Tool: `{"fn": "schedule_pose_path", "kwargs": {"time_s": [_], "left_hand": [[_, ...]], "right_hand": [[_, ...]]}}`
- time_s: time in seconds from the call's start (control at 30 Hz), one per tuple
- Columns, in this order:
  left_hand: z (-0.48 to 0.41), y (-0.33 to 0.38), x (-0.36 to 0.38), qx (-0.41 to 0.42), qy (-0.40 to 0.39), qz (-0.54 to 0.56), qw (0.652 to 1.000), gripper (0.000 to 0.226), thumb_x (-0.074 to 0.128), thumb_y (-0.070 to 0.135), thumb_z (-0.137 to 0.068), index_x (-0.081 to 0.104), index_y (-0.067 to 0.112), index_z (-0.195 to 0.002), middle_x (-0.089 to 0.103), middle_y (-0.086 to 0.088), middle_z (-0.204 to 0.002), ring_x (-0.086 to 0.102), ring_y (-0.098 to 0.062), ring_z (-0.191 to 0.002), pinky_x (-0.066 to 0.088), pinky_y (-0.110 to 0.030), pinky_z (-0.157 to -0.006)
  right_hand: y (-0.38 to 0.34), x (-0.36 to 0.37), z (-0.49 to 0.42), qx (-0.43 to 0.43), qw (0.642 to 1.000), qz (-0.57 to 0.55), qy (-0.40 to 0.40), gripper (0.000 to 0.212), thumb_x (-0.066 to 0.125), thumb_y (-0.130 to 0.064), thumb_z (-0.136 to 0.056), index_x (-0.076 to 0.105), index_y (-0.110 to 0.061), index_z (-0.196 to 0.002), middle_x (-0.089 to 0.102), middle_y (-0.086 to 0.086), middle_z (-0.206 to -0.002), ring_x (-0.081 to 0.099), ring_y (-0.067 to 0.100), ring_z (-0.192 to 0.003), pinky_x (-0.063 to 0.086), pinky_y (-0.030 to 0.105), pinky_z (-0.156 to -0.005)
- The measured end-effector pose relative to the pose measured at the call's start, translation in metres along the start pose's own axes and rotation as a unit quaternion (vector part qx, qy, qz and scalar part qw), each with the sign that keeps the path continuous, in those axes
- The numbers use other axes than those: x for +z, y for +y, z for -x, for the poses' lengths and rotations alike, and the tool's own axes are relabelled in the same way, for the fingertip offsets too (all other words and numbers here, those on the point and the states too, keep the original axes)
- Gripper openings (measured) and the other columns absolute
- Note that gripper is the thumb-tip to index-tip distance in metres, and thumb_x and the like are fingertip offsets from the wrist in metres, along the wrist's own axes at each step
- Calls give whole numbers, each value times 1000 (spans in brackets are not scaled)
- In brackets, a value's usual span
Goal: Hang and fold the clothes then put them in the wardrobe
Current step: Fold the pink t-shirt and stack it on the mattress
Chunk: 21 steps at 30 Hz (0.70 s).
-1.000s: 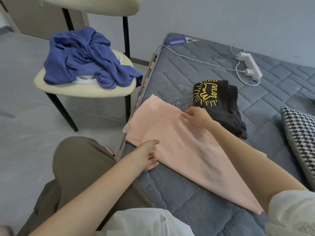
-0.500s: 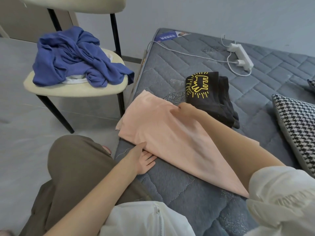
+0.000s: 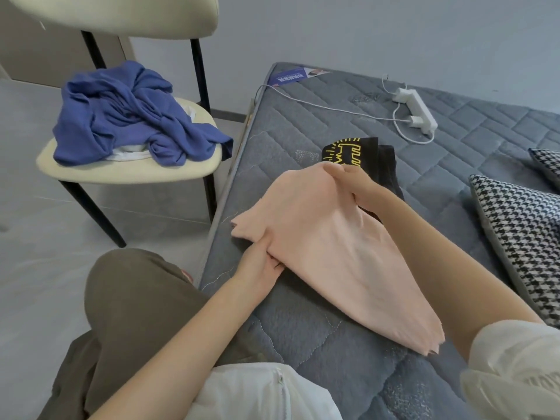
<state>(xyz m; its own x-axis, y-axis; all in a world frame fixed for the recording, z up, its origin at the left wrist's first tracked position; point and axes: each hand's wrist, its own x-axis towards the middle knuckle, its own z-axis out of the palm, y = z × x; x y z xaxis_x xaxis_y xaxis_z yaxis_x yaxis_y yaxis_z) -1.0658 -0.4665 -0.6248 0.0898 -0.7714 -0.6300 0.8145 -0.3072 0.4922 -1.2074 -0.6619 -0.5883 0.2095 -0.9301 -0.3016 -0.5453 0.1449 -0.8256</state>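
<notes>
Folding is going on near the left edge of the mattress [image 3: 303, 116], and I judge the task to be standing somewhere in its middle. The pink garment [image 3: 327, 237] is lying across this mattress in a long narrow shape, its near end pointing toward the mattress's near side. From this shape I judge it already folded once lengthwise. The left hand [image 3: 257, 262] is pinching the pink cloth on the side facing the mattress edge, with the thumb above and the fingers [image 3: 274, 265] below. The right hand [image 3: 348, 180] is gripping the far end of the cloth with curled fingers and is holding it a little above the mattress surface. I judge that this end is being brought over for the crosswise fold.

One piece is looking finished. The black garment [image 3: 385, 165] with a yellow print is lying folded on the mattress, just beyond the pink one, and the right hand is partly hiding it.

Much is waiting. The blue garment [image 3: 127, 116] is lying crumpled off the mattress, on the chair [image 3: 121, 174] standing just beside its left edge. Something white [image 3: 127, 154] is showing from under the blue cloth. No hanger is showing, so I judge the hanging step not yet begun. A beige panel [image 3: 30, 40] farther from the mattress, behind the chair, is perhaps the wardrobe, but too little of it is showing to be sure. Both the black and the pink pieces are lying on the mattress, so the putting away is not yet begun either.
</notes>
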Motion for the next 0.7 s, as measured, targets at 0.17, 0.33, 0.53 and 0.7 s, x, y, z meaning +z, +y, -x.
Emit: {"fn": "schedule_pose_path", "kwargs": {"time_s": [0.17, 0.33, 0.53, 0.7], "left_hand": [[15, 19, 49, 115, 15, -114, 987, 20, 51, 24, -98, 58, 9, -110, 65, -6, -96, 60, -17, -86, 49, -32, -78], [26, 28, 79, 247, 56, -238, 937, 48, 68, 16, -85, 45, 5, -125, 60, -9, -113, 58, -16, -91, 46, -22, -67], [37, 61, 90, 327, -46, -370, 868, 89, 80, 7, -73, 30, 21, -145, 52, 3, -121, 53, -7, -101, 45, -14, -74], [48, 106, 94, 397, -58, -489, 774, 52, 76, 4, -77, 58, 6, -126, 61, -10, -124, 56, -18, -110, 43, -24, -86]], "right_hand": [[-13, -54, 28, -55, 988, -113, 94, 47, 64, -37, -89, 56, -12, -128, 57, 8, -121, 57, 23, -111, 50, 38, -93], [-14, -105, 75, -128, 974, -185, -15, 59, 74, -12, -83, 52, -36, -133, 62, -2, -118, 66, 17, -101, 56, 32, -81], [-36, -126, 112, -197, 971, -129, 30, 56, 81, 0, -70, 65, -23, -117, 67, 3, -112, 66, 17, -96, 56, 33, -84], [-73, -115, 126, -208, 970, -62, 106, 47, 87, -9, -64, 70, -21, -106, 69, -2, -98, 65, 10, -87, 56, 25, -79]]}}
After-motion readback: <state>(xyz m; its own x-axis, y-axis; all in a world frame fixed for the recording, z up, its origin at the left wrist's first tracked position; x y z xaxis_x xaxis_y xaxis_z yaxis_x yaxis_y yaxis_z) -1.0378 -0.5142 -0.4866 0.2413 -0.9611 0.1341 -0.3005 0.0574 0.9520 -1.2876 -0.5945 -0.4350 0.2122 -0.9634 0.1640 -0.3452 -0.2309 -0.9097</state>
